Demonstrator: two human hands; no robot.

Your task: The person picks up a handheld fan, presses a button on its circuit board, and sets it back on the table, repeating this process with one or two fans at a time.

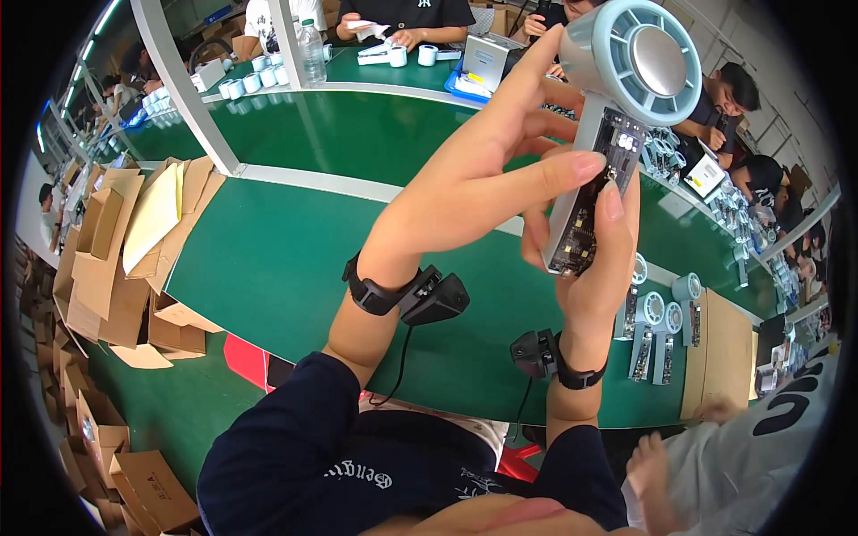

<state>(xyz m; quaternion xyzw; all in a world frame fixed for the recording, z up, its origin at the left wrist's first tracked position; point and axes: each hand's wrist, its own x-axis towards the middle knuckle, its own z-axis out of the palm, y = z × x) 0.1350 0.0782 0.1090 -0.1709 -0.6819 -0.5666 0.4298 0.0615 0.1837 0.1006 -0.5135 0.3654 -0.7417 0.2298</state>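
Both my hands hold up a light-blue handheld fan [581, 143], its round grille at the top and a silver disc in the grille's middle. The handle's front is uncovered, showing a dark circuit board [581, 228] with a small lit display. My left hand [465, 183] reaches across from the left, thumb on the board and fingers behind the handle. My right hand [603, 259] grips the lower handle, its thumb against the board's edge. Several similar fans [652, 310] with bare circuit boards lie on the green table at the right.
Flattened cardboard boxes [112, 259] are piled at the left of the table [268, 241]. A cardboard sheet [719, 357] lies at the right, by another person's hand [648, 469]. Beyond the white metal frame, people sit along a green conveyor [340, 134] with fan parts and a plastic bottle [312, 54].
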